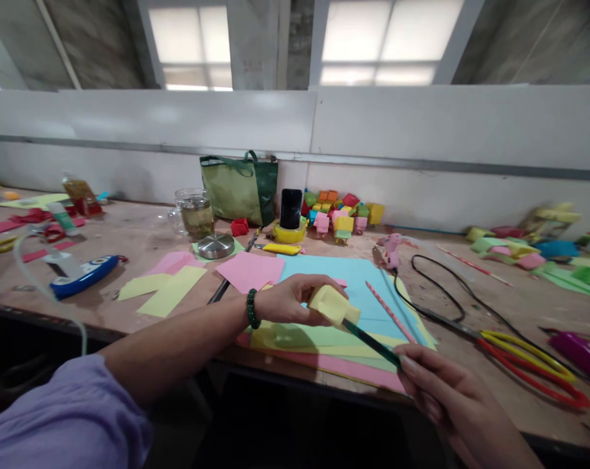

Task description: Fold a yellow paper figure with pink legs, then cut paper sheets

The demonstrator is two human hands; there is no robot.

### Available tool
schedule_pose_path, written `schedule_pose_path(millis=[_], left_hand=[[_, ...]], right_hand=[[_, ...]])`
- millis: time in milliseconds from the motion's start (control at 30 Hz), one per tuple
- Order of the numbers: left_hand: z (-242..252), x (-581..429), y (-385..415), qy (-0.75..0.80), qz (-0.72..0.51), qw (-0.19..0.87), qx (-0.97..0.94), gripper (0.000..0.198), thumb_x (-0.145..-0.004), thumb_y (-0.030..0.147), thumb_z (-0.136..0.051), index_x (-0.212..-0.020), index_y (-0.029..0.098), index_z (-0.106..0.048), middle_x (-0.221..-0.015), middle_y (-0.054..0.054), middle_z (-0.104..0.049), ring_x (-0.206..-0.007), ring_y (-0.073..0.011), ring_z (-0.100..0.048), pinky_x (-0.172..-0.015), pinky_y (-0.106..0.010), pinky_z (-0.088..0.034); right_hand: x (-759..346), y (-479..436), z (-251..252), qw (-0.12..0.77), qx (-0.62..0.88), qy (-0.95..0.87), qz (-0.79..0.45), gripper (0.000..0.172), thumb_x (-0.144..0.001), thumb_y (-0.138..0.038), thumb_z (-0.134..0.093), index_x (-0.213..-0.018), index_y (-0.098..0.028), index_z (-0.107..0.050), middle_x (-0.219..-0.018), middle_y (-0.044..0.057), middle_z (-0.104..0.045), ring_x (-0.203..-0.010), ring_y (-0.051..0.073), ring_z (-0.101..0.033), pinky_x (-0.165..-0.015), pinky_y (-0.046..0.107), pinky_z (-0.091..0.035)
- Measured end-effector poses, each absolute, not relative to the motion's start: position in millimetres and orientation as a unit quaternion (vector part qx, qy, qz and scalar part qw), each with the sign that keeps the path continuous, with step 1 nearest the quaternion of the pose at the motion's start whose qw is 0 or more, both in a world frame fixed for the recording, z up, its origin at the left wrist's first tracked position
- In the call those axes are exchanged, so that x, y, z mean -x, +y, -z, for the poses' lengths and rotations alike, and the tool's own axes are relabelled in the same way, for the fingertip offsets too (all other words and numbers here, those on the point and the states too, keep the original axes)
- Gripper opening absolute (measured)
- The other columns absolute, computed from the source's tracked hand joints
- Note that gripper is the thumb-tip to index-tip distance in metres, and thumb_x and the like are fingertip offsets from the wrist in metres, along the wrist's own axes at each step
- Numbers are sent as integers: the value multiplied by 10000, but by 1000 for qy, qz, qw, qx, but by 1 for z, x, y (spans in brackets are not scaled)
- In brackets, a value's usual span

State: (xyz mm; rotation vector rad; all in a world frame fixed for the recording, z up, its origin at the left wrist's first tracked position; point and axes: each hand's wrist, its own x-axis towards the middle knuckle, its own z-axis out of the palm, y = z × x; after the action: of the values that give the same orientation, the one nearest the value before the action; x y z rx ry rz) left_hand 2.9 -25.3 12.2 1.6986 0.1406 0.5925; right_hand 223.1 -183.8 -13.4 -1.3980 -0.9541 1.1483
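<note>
My left hand (295, 301), a dark green bead bracelet on its wrist, is closed round a small yellow folded paper box (330, 306). My right hand (446, 384) pinches a dark green stick (373, 345), whose far end meets the open lower side of the box; whether it reaches inside I cannot tell. Below both hands lie light blue paper sheets (358, 280) over yellow, green and pink ones at the table's front edge. A red-and-white patterned pencil (390, 311) rests on the blue sheets, just beyond my right hand.
Large scissors (524, 365) and a black cable (436, 312) lie to the right. Behind stand a glass mug (194, 215), a green bag (240, 189), a phone (291, 208) and several colourful paper shapes (343, 225). A yellow utility knife (281, 249) and a blue power strip (87, 277) lie left.
</note>
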Motion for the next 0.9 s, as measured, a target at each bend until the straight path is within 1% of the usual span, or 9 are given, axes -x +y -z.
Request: schedule_pose_path(millis=[100,267,367,467,567,667,800,900], left_hand=[[-13,-2,-26,55,-251,613,-747,433,-674,277,-785,-1047,146,-611,-1022,-92,-631,-916,-173,-608,-796,-267,-492],[-13,-2,-25,54,-250,604,-755,426,-680,272,-776,-1049,146,-605,-1023,-96,-634,-1015,-212,-590,-820,-278,-475],[-13,-1,-24,53,-253,606,-752,431,-680,289,-778,-1045,137,-606,-988,-90,-637,-1000,-214,-593,-842,-295,-468],[-13,-1,-26,60,-247,618,-744,441,-666,317,-791,-1028,138,-613,-943,-69,-641,-937,-198,-605,-840,-301,-470],[-15,-2,-27,63,-238,639,-729,468,-647,288,-808,-1041,146,-601,-950,-58,-631,-860,-167,-608,-788,-281,-484],[-17,-2,-28,61,-234,653,-718,492,-643,264,-815,-1064,148,-588,-966,-72,-632,-870,-175,-614,-773,-282,-492],[-17,-1,-22,64,-241,673,-696,505,-620,252,-830,-1056,149,-598,-963,-71,-645,-882,-185,-622,-772,-284,-495],[-14,0,-13,90,-254,680,-682,509,-606,229,-833,-1053,149,-606,-975,-69,-655,-888,-181,-619,-790,-285,-482]], right_hand=[[-221,-184,12,524,587,-398,-471,407,-626,-506,-781,-839,-174,-685,-551,-24,-504,-458,56,-353,-420,173,-251],[-217,-183,8,507,587,-389,-497,414,-608,-509,-786,-807,-160,-685,-539,-16,-524,-406,36,-325,-391,164,-209],[-214,-183,6,518,586,-370,-502,405,-597,-482,-799,-822,-164,-690,-563,-11,-543,-420,38,-354,-391,156,-245],[-213,-182,6,516,588,-366,-503,403,-582,-477,-805,-813,-167,-691,-579,-3,-558,-424,45,-372,-384,163,-278],[-215,-180,9,515,581,-364,-514,398,-587,-483,-803,-806,-172,-688,-566,-11,-551,-405,32,-362,-376,154,-271],[-220,-181,13,516,579,-367,-513,395,-598,-490,-796,-799,-168,-686,-548,-14,-543,-391,22,-353,-371,148,-249],[-243,-189,15,520,606,-368,-475,411,-569,-480,-815,-809,-171,-690,-536,0,-550,-404,42,-369,-368,160,-246],[-272,-196,11,572,638,-361,-369,422,-509,-489,-830,-793,-210,-689,-573,23,-580,-448,90,-427,-382,199,-299]])
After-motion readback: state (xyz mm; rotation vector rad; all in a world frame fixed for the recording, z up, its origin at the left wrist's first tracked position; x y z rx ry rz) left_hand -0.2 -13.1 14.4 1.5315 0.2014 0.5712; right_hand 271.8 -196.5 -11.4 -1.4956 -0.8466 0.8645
